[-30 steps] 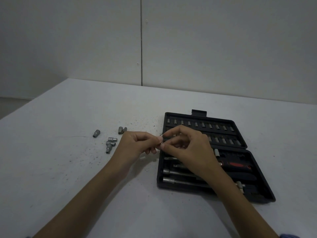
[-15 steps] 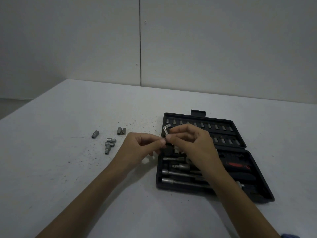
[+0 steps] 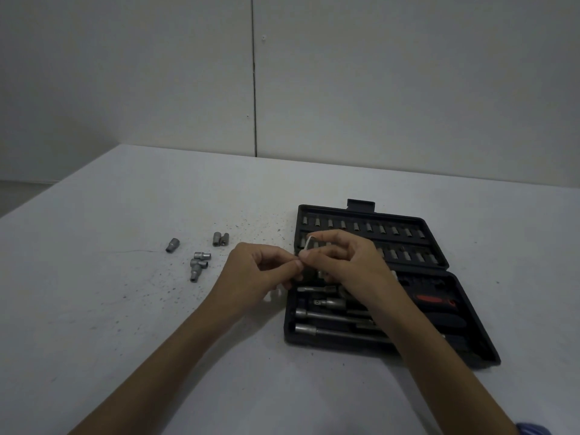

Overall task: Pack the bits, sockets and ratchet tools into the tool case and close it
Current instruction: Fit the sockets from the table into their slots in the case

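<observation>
Small bent hex key [image 3: 308,243], silvery, held up over the far-left corner of the open tool case [image 3: 470,346], which lies flat on the white table [image 3: 125,340] w/ lid side away from the person. Both forearms reach in from the near edge; wrists lifted, hands meeting above the case's left rim. Right hand [image 3: 348,262] arches over the case & hides the middle of the tray; left hand [image 3: 254,274] sits just beside it, over the table edge of the case. Around: two rows of bits in the lid half, long sockets & extensions in the near tray, red-handled driver [image 3: 434,300] at the right. Loose sockets [image 3: 201,262] lie well left on the table, apart from the case. Grip: right thumb & fingers pinch the key; left thumb & forefinger pinch together at its lower end, other fingers curled.
</observation>
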Demonstrator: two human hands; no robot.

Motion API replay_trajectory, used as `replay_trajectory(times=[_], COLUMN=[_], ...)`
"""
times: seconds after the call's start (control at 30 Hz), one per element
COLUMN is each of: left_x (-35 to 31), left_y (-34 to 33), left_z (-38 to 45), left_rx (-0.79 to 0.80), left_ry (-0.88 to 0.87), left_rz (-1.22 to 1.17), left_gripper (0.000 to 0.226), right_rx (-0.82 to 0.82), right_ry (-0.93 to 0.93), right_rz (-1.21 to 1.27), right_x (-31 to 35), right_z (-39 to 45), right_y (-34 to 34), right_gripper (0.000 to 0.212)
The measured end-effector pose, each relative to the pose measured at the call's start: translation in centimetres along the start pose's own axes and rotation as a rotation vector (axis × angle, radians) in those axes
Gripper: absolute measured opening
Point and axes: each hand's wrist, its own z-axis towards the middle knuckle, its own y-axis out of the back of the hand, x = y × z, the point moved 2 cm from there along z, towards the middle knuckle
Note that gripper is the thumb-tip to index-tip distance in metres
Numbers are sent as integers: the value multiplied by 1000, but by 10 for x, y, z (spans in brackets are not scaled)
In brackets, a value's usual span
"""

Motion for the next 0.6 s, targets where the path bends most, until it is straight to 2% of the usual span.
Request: replay_trajectory(times=[0.13,0.43,0.6], left_x=[0,-4,-6], left_y=[1,2,4], left_z=[0,0,-1], left_rx=[15,6,1], left_ry=[1,0,11], left_rz=[-7,-20,-30], left_gripper=[9,10,12], right_rx=[46,16,31], right_ry=[17,48,26], right_rz=[6,78,129], right_x=[2,0,-1], right_z=[0,1,2], right_y=[1,1,3], right_gripper=[34,44,39])
